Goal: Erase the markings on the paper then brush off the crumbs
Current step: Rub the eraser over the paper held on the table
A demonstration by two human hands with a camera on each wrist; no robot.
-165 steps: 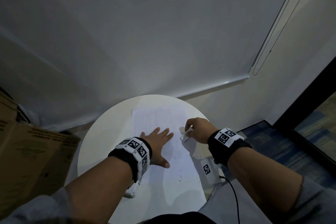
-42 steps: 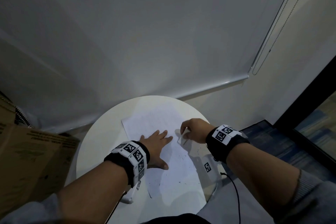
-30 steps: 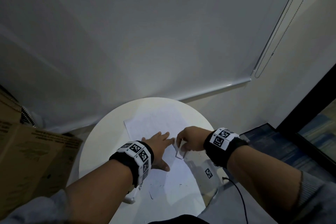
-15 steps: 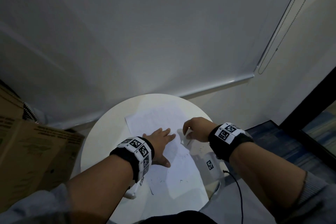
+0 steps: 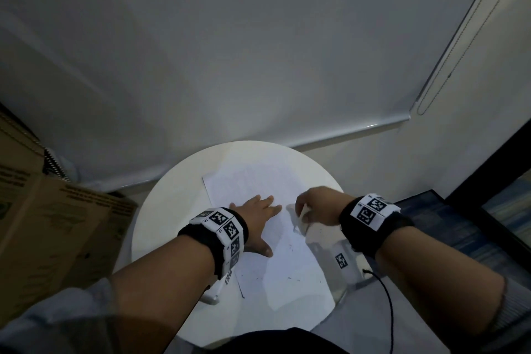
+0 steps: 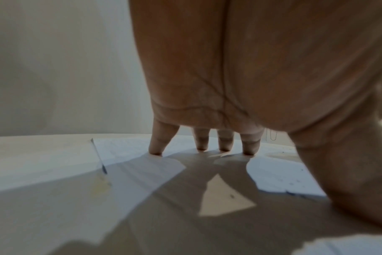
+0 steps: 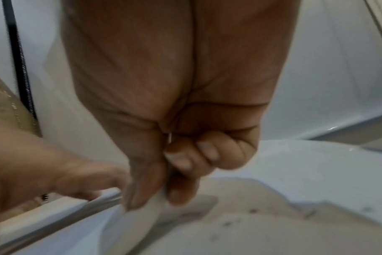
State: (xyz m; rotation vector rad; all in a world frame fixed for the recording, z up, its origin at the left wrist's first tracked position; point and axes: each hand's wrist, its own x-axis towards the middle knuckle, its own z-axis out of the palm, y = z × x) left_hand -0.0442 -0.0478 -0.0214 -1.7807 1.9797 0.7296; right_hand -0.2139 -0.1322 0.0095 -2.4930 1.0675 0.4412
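A white sheet of paper [image 5: 244,181] lies on a small round white table [image 5: 161,224]. My left hand [image 5: 260,218] lies flat on the sheet with its fingers spread, and its fingertips [image 6: 202,146] press down on the paper [image 6: 137,172]. My right hand [image 5: 303,210] is just right of it. In the right wrist view the thumb and forefinger of this hand [image 7: 161,189] pinch a flat white eraser [image 7: 142,219], whose lower end sits on the paper. Dark eraser crumbs [image 5: 288,277] are scattered over the near half of the sheet, and crumbs [image 7: 253,210] also lie beside the eraser.
A cardboard box [image 5: 43,224] stands against the table's left side. A lowered roller blind [image 5: 230,52] hangs behind the table, its bottom bar close to the far edge. A black cable [image 5: 388,304] hangs off my right wrist past the table's right rim.
The sheet has turned slightly anticlockwise under my left hand since the first frame. My right hand has swept the eraser left toward the left fingertips and back right. More crumbs lie on the paper.
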